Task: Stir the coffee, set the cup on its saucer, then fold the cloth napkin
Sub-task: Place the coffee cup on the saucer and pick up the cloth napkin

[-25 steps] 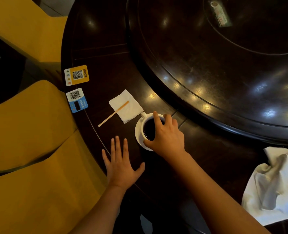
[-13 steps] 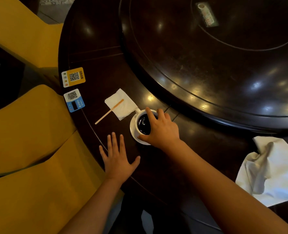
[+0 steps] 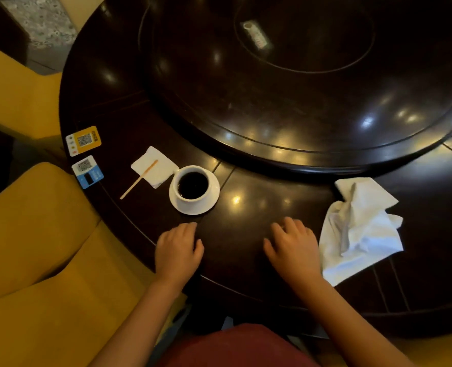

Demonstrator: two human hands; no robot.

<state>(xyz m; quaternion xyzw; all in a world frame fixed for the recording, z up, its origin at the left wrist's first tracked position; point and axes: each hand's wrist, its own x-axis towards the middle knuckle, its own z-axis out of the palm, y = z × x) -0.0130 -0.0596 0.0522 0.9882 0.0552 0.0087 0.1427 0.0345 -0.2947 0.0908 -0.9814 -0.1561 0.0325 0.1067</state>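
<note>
Near the worktop's front edge, the right hand has let go of the cup, now on its saucer; both hands rest empty, left hand loosely curled, so the crumpled cloth napkin beside the right comes next.

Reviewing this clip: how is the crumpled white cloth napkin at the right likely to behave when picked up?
The cloth napkin lies rumpled in soft folds on the table, so it will probably be floppy and drape from whatever corner is lifted. It looks thin, so likely light. On the glossy tabletop it may slide when pushed rather than stay put. The right hand rests beside it, holding nothing.
</note>
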